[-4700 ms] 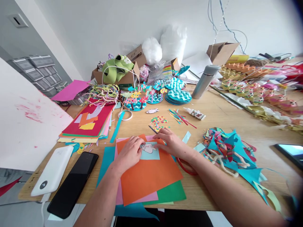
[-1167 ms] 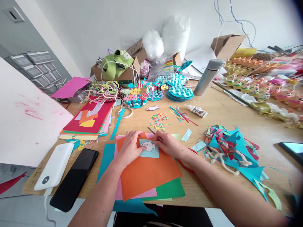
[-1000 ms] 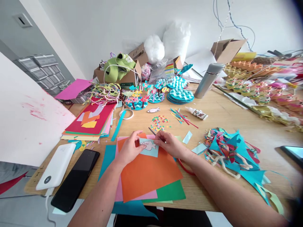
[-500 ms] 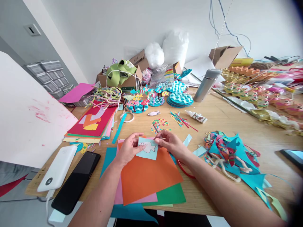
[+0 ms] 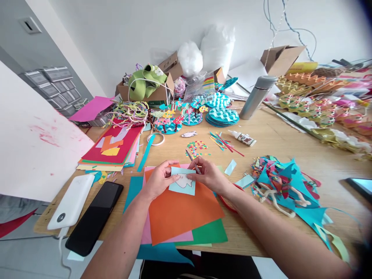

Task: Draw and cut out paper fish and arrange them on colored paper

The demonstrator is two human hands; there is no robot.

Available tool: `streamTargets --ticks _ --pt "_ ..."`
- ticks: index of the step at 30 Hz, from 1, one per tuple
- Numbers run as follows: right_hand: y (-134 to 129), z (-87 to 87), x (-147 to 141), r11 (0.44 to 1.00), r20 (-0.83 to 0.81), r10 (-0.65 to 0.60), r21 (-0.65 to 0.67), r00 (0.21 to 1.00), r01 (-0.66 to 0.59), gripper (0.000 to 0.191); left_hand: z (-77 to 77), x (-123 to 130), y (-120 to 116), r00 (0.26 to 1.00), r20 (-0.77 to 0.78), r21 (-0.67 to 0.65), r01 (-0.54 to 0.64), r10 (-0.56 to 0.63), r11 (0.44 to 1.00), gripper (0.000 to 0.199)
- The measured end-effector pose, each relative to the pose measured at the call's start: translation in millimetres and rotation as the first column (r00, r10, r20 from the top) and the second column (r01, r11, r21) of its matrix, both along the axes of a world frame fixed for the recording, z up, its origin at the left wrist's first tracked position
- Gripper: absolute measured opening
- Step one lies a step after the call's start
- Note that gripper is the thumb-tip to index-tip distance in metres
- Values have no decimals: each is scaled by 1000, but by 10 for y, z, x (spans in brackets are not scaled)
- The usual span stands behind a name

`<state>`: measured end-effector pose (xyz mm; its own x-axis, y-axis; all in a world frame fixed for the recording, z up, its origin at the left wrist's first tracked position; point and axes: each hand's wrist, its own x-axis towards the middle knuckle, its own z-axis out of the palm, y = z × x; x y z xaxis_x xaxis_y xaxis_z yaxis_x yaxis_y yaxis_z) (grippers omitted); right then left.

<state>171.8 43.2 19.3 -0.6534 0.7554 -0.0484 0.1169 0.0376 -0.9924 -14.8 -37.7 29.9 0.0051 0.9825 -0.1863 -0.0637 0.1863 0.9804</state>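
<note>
My left hand (image 5: pixel 159 180) pinches the left side of a light blue paper square (image 5: pixel 190 190). A white fish cut-out (image 5: pixel 185 181) lies on the square, its upper part partly covered by my fingertips. On the right, my right hand (image 5: pixel 209 175) grips the square's upper right side, with a slim pen (image 5: pixel 188 155) held between its fingers, pointing up and left. Both hands are over an orange sheet (image 5: pixel 186 215), which rests on pink, green and blue sheets.
Paper scraps (image 5: pixel 279 182) lie right, near a glue bottle (image 5: pixel 244 138) and a grey flask (image 5: pixel 258 97). Confetti (image 5: pixel 197 148) and another fish (image 5: pixel 189 134) are ahead. A phone (image 5: pixel 95 217) and a white power bank (image 5: pixel 71 201) sit left, below stacked coloured paper (image 5: pixel 128 145).
My right thumb and fingers have moved left onto the paper, covering its upper right part and the fish's edge. The camera view has shifted slightly.
</note>
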Motion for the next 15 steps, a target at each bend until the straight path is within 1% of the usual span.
streamTargets --ticks 4,10,12,15 --pt "-17 -15 -10 998 -7 22 -62 1000 -23 45 10 0 -4 1000 7 3 -10 10 1000 66" --pt "-12 -36 -10 1000 22 -26 5 999 26 43 -6 -8 -10 1000 -24 -20 9 -9 1000 67" --pt "-11 -36 -4 1000 13 -21 -1 1000 21 43 -15 -11 -6 1000 -27 -22 4 -4 1000 68" --pt "-16 -29 3 999 8 8 -45 1000 -8 46 -16 -17 -1 1000 -13 -26 -7 7 1000 69"
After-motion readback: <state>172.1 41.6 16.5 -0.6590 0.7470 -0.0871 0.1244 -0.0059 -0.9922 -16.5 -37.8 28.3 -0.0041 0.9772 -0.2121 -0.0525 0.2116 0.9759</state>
